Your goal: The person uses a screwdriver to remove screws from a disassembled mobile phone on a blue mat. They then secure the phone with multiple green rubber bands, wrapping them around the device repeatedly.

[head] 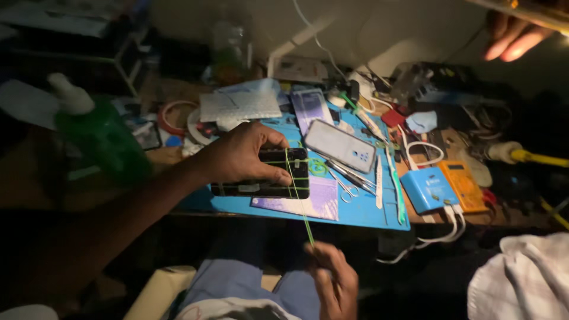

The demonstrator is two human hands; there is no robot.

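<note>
My left hand grips a dark smartphone that lies on a blue work mat. Green rubber bands wrap around the phone's right end. My right hand is below the table edge and pulls one green rubber band taut from the phone toward me. A second phone with a pale back lies on the mat just right of my left hand.
Tweezers and scissors lie on the mat. A blue box and an orange meter sit at right, a green bottle at left. Another person's hand is at top right. A white cloth lies at bottom right.
</note>
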